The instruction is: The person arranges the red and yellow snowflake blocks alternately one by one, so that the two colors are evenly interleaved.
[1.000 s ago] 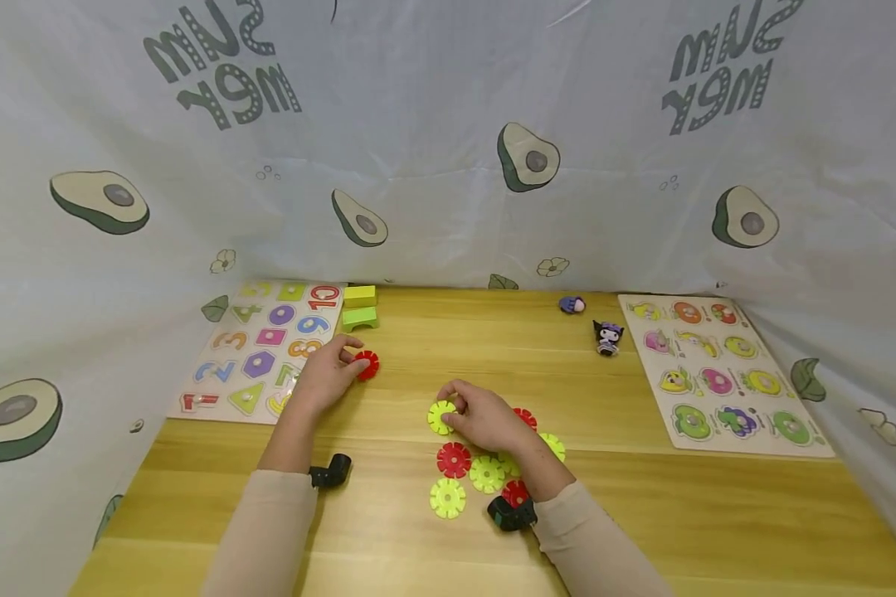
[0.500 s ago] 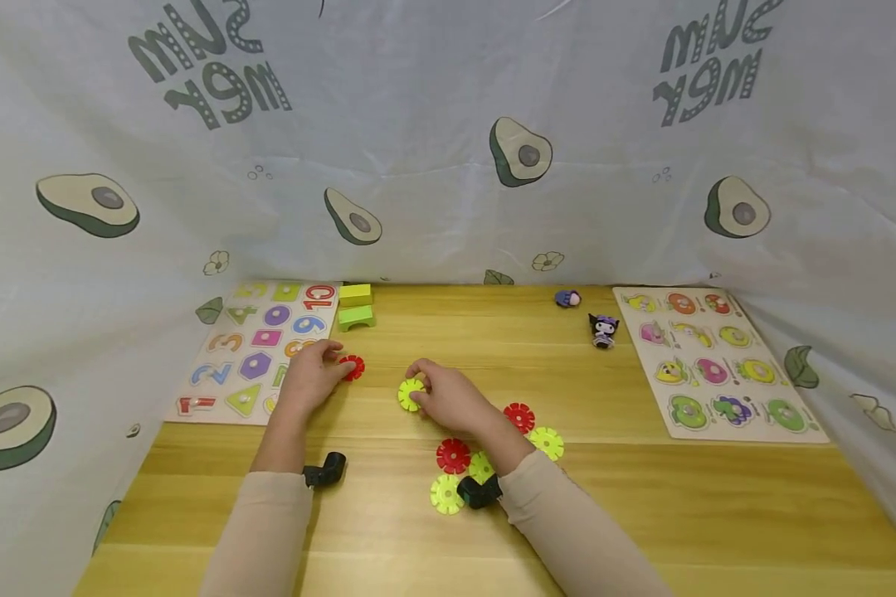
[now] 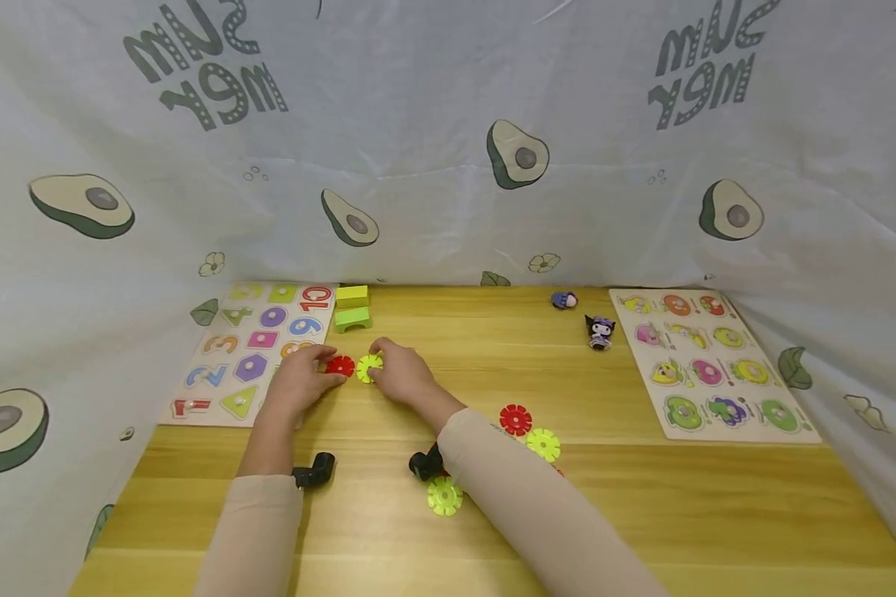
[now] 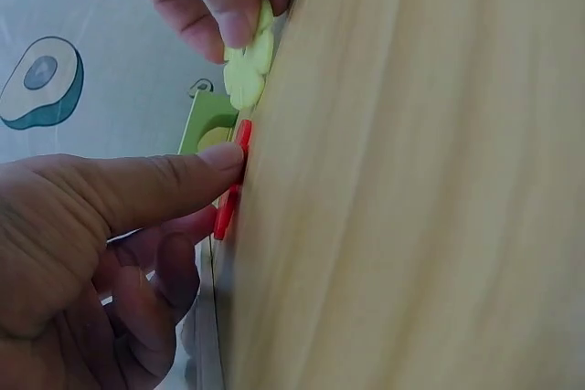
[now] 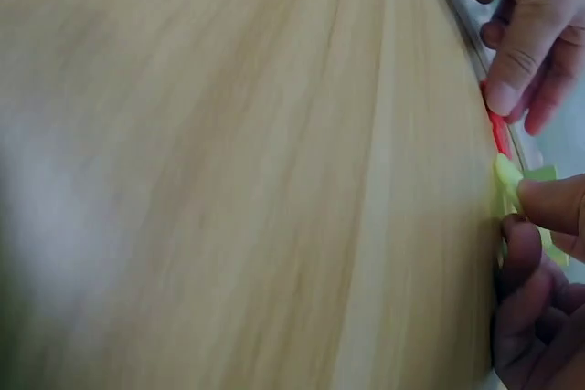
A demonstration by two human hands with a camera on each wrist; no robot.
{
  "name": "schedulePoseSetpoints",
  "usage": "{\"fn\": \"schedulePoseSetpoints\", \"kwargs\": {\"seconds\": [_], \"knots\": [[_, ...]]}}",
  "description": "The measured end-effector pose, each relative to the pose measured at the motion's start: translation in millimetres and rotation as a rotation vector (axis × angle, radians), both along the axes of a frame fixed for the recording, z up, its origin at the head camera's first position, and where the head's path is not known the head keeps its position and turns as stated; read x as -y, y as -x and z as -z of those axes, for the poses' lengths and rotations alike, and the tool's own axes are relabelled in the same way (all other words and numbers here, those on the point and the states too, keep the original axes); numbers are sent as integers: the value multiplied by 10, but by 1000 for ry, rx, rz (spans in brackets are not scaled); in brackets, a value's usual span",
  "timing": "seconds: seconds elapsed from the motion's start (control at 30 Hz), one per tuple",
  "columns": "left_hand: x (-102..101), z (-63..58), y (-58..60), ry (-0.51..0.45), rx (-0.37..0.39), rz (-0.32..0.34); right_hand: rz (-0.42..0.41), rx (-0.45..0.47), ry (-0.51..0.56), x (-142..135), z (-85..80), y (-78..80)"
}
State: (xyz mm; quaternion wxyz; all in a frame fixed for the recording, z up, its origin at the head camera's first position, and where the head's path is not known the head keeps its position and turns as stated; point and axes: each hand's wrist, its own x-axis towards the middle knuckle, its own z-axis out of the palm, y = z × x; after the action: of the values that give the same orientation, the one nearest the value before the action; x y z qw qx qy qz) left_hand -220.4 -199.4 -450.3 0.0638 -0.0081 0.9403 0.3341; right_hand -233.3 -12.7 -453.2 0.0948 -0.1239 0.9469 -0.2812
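My left hand (image 3: 297, 383) pinches a red notched disc (image 3: 341, 366) between thumb and fingers, beside the number board. In the left wrist view, the thumb presses on the near face of this red disc (image 4: 228, 203), which lies low at the tabletop. My right hand (image 3: 406, 375) pinches a yellow-green notched disc (image 3: 366, 369) by its right side. The two discs sit close together, edge to edge; whether they touch is unclear. In the right wrist view, the yellow-green disc (image 5: 506, 180) stands tilted between the right thumb and fingers.
Behind the hands are a green arch block (image 3: 353, 318) and a yellow-green block (image 3: 353, 296). A number board (image 3: 216, 356) lies left, a fruit board (image 3: 709, 365) right. Two small figures, one a black-and-white doll (image 3: 601, 331), stand back right. Loose discs (image 3: 542, 444) lie partly under the right sleeve.
My right hand has carried the yellow-green disc leftward, away from the loose discs, to beside the red one. My left hand, still holding the red disc, has shifted slightly left.
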Motion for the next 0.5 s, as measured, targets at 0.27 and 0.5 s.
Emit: {"fn": "schedulePoseSetpoints", "kwargs": {"seconds": [0.27, 0.5], "knots": [[65, 1, -1, -1, 25, 8, 83, -26, -129, 82, 36, -38], [97, -3, -27, -13, 26, 12, 27, -23, -27, -8, 77, -3]]}}
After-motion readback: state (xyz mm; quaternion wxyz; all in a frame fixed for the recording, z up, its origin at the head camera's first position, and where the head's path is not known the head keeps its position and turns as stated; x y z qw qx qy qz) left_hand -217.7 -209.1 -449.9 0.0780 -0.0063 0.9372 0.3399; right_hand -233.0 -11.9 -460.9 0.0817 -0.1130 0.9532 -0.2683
